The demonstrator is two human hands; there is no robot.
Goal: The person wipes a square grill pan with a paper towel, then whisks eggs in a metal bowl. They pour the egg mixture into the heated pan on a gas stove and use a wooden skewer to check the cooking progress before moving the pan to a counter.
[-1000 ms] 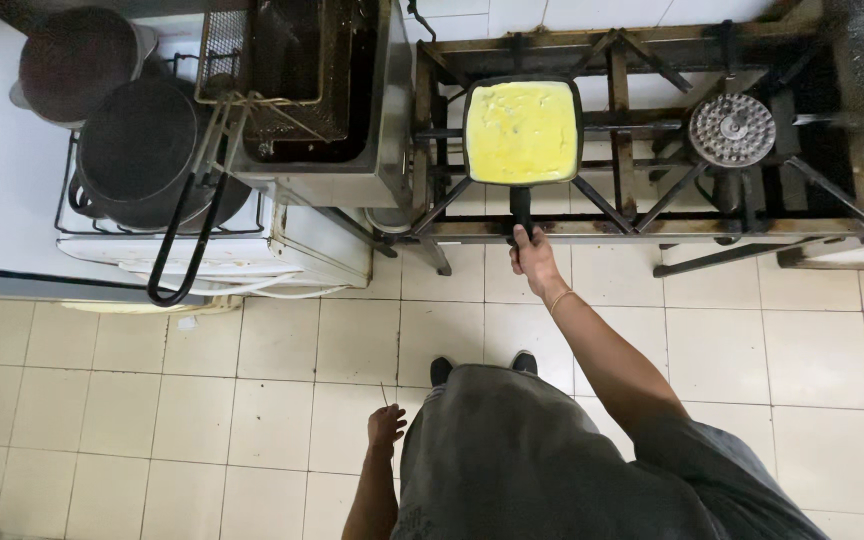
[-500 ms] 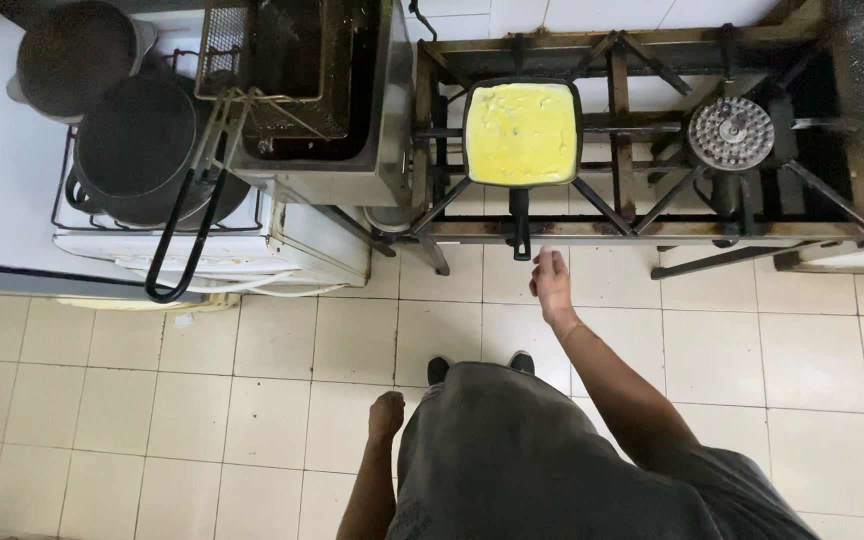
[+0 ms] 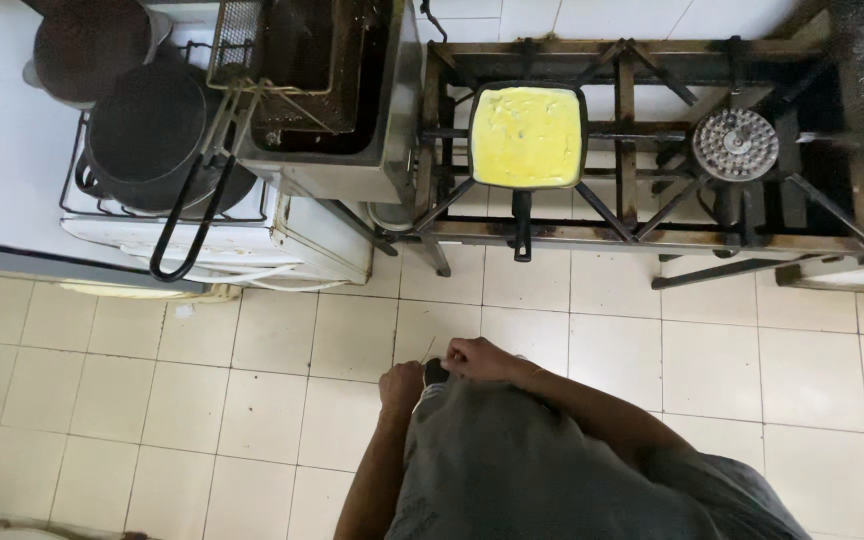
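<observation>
Now, from the head view, both hands meet at the waist: left hand point(image 3: 401, 385) and right hand point(image 3: 477, 358), fingers curled around the grey apron point(image 3: 512, 450) edge. Untouched, the square pan point(image 3: 527, 137) of yellow egg sits on the stove point(image 3: 642, 215).

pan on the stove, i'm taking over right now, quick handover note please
Left hand: at the waist, fingers curled at the front of the grey shirt, holding no tool.
Right hand: beside the left, also at the shirt front, off the pan.
Things: square black pan sits on the left burner of the gas stove, filled edge to edge with yellow egg, handle pointing toward the person. Right burner is bare. Deep fryer stands left of the stove.
Done: egg is spread in the pan.
Left: egg not yet turned or taken out; whether the flame is lit cannot be told.
</observation>
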